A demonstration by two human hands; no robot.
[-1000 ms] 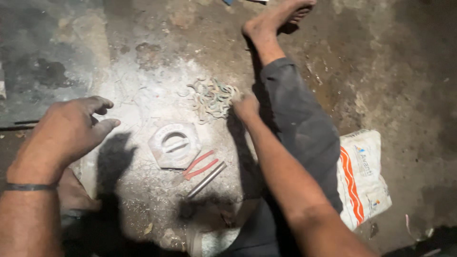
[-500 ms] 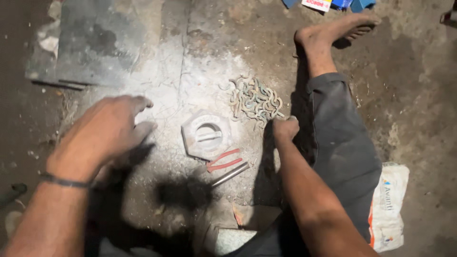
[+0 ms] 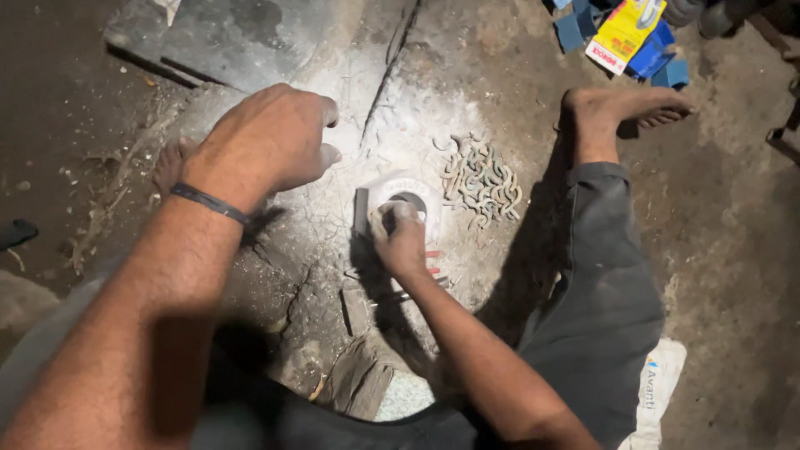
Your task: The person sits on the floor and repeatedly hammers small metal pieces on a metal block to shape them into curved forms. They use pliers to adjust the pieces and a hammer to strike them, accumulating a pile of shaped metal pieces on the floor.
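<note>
My right hand rests on a white flat block with a round hole, fingers curled at the hole's edge. The block lies on the dusty white patch of the floor. Red-handled pliers lie just under that hand, mostly hidden by it. A pile of small bent metal hooks sits right of the block. My left hand, with a dark band on the wrist, hovers up and left of the block, fingers loosely bent and holding nothing I can see.
My bare right foot and grey trouser leg stretch out on the right. A dark stone slab lies at the top left. A yellow packet and blue boxes lie top right, a white sack bottom right.
My right hand moved left from beside my leg onto the white block, covering the pliers. The left hand shifted right and up. My view swung, so everything sits further right.
</note>
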